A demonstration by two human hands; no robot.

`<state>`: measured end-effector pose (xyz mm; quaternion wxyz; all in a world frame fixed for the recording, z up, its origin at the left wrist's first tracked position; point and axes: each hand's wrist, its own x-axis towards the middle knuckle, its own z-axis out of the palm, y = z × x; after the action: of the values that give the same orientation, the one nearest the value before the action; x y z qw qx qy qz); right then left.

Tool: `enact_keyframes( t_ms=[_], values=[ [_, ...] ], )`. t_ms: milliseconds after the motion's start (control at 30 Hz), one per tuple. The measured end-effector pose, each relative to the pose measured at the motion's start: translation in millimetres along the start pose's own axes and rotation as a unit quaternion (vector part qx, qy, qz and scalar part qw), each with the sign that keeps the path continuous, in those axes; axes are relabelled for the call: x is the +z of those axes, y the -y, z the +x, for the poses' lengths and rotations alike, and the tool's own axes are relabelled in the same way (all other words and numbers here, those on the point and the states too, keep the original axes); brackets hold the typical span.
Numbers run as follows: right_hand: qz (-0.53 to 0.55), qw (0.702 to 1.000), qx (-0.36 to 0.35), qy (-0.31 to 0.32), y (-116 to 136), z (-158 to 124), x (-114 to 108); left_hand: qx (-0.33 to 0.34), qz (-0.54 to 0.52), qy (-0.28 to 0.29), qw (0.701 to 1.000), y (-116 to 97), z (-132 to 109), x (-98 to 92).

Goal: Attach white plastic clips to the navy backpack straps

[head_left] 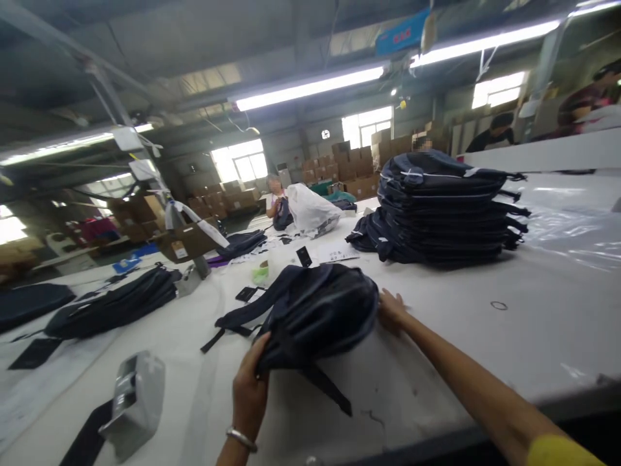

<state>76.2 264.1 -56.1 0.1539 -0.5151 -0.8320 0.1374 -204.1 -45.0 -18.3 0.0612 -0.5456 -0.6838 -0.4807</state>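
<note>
A dark navy backpack point(320, 310) lies on the white table in front of me, its straps trailing toward the left and toward the near side. My left hand point(251, 382), with a silver bangle on the wrist, is closed round the backpack's near left end. At the far right end of the bag is my right hand point(392, 312), with its fingers apart; part of it is hidden behind the bag's edge, and whether it presses on the fabric is unclear. Small black tags point(304, 256) lie just beyond the backpack, near a green roll of tape point(261, 274).
To the right stands a tall stack of navy backpacks point(441, 210). More dark bags point(116, 304) lie at the left, near a metal post and a grey-white box-like holder point(138, 401). Clear plastic sheeting point(577, 220) covers the right side. Another person point(275, 197) works across the table.
</note>
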Motion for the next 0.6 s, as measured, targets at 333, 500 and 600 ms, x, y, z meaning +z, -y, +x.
enact_keyframes(
  t_ms=[333,500,600],
  values=[
    [0.224,0.965,-0.122,-0.058,0,-135,-66,0.039,0.071,0.262,0.962,-40,-105,1.9],
    [0.127,0.944,-0.302,-0.023,50,-164,-63,-0.048,0.063,0.230,0.970,-84,-73,-19.3],
    [0.122,0.935,-0.331,0.024,58,-168,-46,-0.092,0.067,0.208,0.971,-92,-52,-2.3]
  ],
)
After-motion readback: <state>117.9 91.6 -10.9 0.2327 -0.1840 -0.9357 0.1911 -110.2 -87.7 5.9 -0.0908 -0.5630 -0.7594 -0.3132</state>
